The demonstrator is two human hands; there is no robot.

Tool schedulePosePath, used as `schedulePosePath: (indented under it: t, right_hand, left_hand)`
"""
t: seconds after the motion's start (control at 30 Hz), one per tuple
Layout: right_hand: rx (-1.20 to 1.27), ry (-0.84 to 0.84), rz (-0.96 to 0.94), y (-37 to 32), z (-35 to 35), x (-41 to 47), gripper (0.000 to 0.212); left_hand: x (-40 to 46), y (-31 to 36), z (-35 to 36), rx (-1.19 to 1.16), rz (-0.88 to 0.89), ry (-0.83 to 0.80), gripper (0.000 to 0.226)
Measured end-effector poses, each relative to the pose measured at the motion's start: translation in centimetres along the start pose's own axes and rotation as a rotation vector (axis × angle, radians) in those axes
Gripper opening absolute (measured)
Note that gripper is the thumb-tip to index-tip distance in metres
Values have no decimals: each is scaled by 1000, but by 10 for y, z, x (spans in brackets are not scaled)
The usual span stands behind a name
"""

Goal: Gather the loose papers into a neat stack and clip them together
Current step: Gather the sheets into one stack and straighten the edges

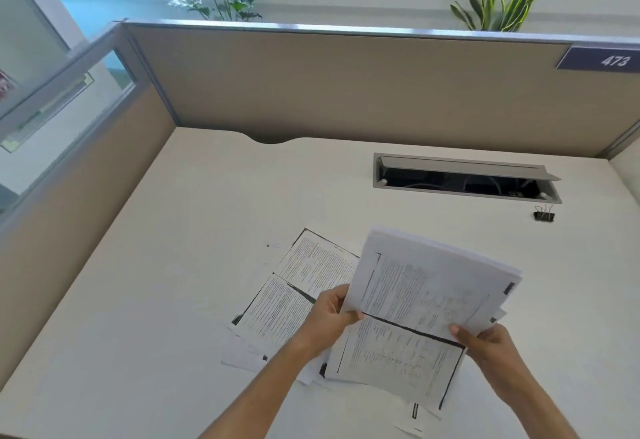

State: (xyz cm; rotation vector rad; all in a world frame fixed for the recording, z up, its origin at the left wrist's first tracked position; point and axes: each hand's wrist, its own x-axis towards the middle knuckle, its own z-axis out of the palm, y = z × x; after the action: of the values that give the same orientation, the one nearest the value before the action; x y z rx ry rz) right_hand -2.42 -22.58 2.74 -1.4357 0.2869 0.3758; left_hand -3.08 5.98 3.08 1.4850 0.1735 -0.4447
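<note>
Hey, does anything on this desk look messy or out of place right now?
Yes. Loose papers lie fanned and skewed on the desk by the left hand; the held stack, pinched with the right hand, has uneven edges. The binder clip sits unused beside the open cable tray.

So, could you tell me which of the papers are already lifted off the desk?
The bundle gripped by both the left hand and the right hand; the other sheets lie flat and scattered on the desk.
</note>
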Motion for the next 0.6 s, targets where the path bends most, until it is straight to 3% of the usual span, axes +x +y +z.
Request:
schedulePosePath:
  t: [0.07,0.13,0.2,0.27,0.37,0.4,0.5,0.6]
  right_hand:
    - [-41,56,-28,2,10,-1,51]
    - [-85,108,-30,1,19,-3,83]
    - [-105,141,-38,1,24,-5,91]
    - [-139,169,-50,0,28,-6,80]
    - [-178,176,-63,-5,36,-5,17]
    - [-204,174,-63,-8,40,-4,10]
    - [-283,173,-48,-13,49,2,27]
    - [-358,168,-42,-15,56,12,27]
  left_hand:
    - [7,-4,-15,108,8,84,30]
    - [15,-5,-32,246,6,211,36]
    - [22,-5,-53,345,-9,330,43]
    - [30,-1,-74,410,-36,419,50]
    - [45,4,-100,472,-84,458,64]
    - [51,5,-106,498,-96,448,69]
    - [71,10,-122,640,-116,396,84]
    - [92,17,-131,834,-134,331,93]
